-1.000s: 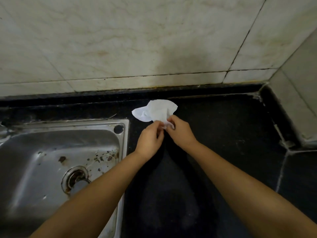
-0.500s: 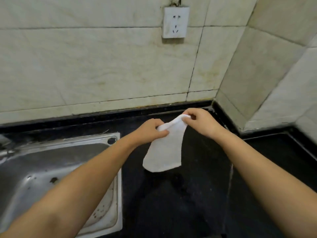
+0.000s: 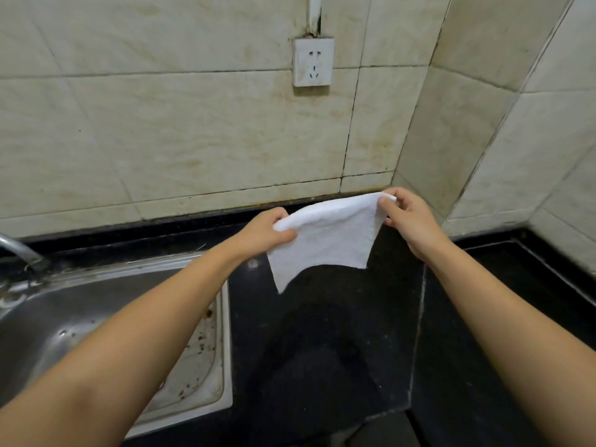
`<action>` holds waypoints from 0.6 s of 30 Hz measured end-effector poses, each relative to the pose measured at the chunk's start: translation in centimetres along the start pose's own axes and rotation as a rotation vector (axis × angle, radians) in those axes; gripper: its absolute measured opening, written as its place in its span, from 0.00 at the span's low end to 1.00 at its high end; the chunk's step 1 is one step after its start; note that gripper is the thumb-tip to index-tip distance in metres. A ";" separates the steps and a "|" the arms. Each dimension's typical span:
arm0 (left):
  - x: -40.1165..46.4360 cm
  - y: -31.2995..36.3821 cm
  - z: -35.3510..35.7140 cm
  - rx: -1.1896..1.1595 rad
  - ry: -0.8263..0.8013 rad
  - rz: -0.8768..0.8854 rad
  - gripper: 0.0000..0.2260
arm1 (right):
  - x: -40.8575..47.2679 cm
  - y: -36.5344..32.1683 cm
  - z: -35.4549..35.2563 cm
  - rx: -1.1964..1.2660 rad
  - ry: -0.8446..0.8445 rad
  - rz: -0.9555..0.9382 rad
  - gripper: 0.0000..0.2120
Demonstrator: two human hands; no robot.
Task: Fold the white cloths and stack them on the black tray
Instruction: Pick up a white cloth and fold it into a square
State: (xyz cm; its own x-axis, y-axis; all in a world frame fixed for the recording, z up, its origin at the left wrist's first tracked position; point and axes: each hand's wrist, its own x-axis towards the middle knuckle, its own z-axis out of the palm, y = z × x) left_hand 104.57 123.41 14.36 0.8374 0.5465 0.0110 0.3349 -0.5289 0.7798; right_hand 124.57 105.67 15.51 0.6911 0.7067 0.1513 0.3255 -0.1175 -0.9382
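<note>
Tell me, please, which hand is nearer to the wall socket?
The right hand is nearer: it pinches the white cloth almost directly below the wall socket, slightly to its right. The left hand grips the cloth's other corner, lower and off to the socket's left.

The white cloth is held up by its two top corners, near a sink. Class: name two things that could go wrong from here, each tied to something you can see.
1. Only the top corners of the cloth are pinched, by the left hand and right hand; a slip could drop it onto the counter.
2. The stained sink is close by on the left; a swinging cloth might touch it and get dirty.
</note>
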 end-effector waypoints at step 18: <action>-10.7 -12.6 10.5 -0.017 -0.398 -0.420 0.10 | -13.7 13.8 2.0 -0.172 -0.353 0.604 0.06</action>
State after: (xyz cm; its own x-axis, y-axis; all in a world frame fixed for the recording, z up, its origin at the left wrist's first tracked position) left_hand 95.95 117.37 -2.16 0.7335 0.4194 -0.5350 0.6692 -0.3075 0.6764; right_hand 118.25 95.76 -0.11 0.5423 0.6633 -0.5157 0.0695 -0.6471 -0.7592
